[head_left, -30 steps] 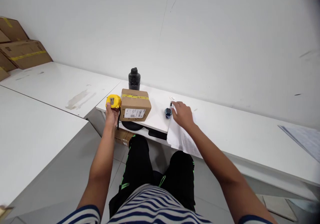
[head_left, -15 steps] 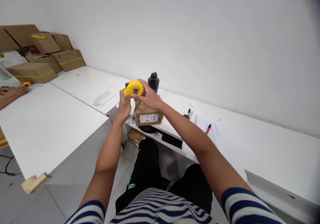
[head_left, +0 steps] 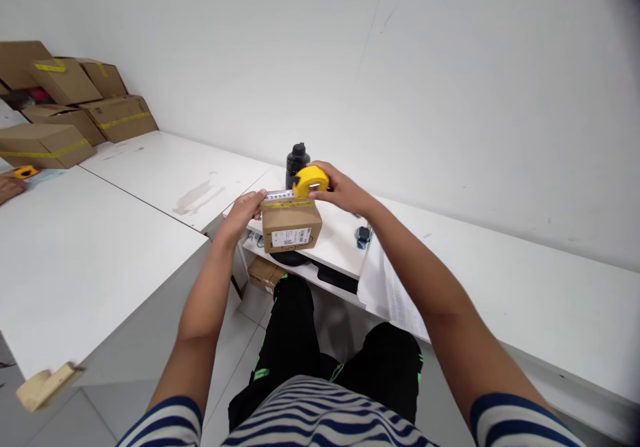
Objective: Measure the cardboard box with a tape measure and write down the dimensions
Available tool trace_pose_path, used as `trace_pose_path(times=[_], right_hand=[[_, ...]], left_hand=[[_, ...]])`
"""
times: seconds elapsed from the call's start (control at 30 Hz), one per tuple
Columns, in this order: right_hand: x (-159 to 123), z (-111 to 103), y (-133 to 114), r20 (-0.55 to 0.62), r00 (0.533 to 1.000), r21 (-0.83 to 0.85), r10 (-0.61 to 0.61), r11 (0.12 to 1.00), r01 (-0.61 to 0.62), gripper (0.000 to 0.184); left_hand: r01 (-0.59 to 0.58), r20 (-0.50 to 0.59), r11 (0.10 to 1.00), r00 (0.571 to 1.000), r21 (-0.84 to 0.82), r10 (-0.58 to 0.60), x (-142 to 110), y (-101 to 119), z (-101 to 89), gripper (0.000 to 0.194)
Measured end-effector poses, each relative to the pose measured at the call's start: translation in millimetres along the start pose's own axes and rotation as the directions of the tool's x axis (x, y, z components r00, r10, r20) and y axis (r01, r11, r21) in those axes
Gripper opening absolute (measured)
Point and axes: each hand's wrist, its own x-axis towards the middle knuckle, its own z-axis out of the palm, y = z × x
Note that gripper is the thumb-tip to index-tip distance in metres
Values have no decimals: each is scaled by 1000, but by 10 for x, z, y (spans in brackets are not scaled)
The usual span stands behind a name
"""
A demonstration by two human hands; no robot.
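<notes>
A small brown cardboard box [head_left: 291, 227] with a white label stands on the white desk [head_left: 475, 280] in front of me. My right hand [head_left: 340, 190] grips a yellow tape measure [head_left: 311, 181] above the box's right top edge. Its tape blade [head_left: 278, 196] is drawn out leftward along the box top. My left hand [head_left: 246, 210] pinches the blade's end at the box's left top edge. A black bottle [head_left: 297, 162] stands just behind the box.
Printed paper [head_left: 387, 287] hangs over the desk edge, with a small blue object [head_left: 363, 236] beside it. Cardboard boxes [head_left: 65, 110] are stacked far left. Another person's hand [head_left: 9, 186] lies at the left edge by a yellow tool [head_left: 25, 172]. My legs are under the desk.
The tape measure passed from my left hand to my right. The right hand left the papers, and the blade is now pulled out across the box top.
</notes>
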Motion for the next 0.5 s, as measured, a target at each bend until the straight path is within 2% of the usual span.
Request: trace_pose_path(times=[0.07, 0.13, 0.23, 0.3, 0.37, 0.5], right_hand=[[-132, -198, 246, -20, 993, 68, 116, 991, -114, 67], [-246, -287, 478, -38, 977, 109, 209, 973, -204, 66], [-354, -210, 714, -20, 962, 136, 274, 954, -269, 65], [-388, -106, 795, -32, 963, 133, 268, 956, -262, 67], [-403, -39, 837, -59, 963, 118, 262, 960, -254, 68], [-418, -75, 811, -103, 954, 43, 281, 960, -278, 67]], left_hand=[[60, -94, 992, 994, 109, -50, 36, -140, -136, 44], [121, -167, 969, 982, 213, -86, 71, -267, -218, 47], [165, -114, 955, 983, 246, -141, 104, -404, -205, 47], [164, -65, 956, 986, 245, -152, 118, -456, -153, 46], [155, -71, 952, 987, 264, -141, 142, -476, -121, 43], [108, -86, 959, 992, 261, -89, 197, -363, -158, 39]])
